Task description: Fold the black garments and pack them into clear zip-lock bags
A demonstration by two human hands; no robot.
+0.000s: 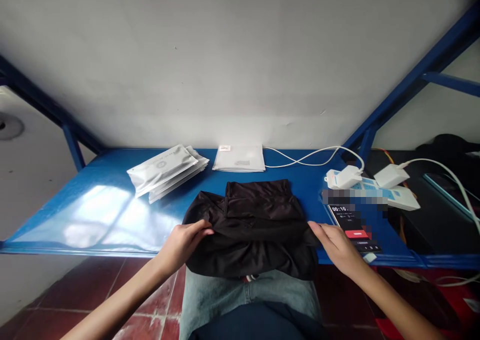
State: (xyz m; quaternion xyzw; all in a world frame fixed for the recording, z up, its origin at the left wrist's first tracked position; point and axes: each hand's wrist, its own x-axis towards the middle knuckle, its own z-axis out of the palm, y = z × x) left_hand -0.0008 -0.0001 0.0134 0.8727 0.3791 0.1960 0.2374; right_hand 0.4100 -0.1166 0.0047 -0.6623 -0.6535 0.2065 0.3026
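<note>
A black garment [258,235], partly folded, lies over the front edge of the blue table and hangs toward my lap. One folded flap of it rests flat on top at the far side. My left hand [189,237] pinches the cloth at its left side. At the right side, my right hand [330,237] grips the same cloth between thumb and fingers. The fabric between both hands is drawn into a crosswise fold. What kind of garment it is cannot be made out.
A stack of white plastic packets [165,170] sits at the back left of the blue table [93,180]. Another white packet [240,158] lies by the wall. To the right are a phone [354,230], a power strip [401,197] with chargers, and white cables [300,162].
</note>
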